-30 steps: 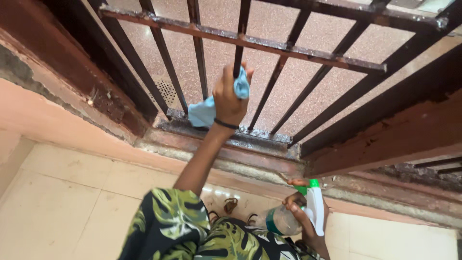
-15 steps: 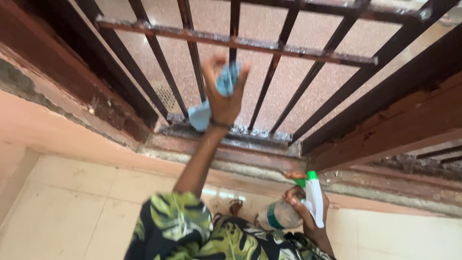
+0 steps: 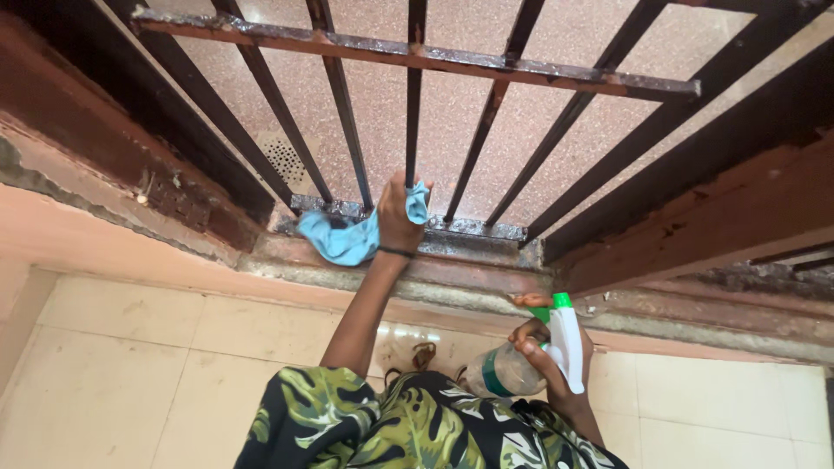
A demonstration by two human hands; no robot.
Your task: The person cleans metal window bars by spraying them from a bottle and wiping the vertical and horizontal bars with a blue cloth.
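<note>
Rusty window bars [image 3: 413,95] stand over speckled flooring outside. My left hand [image 3: 398,217] pinches a blue cloth [image 3: 347,241] around the lower end of one bar, just above the sill [image 3: 408,269]: wiping is the step underway, I judge. My right hand [image 3: 547,356], curled shut, holds a spray bottle [image 3: 530,360] low. Next probably needs gripping an unwiped bar.
</note>
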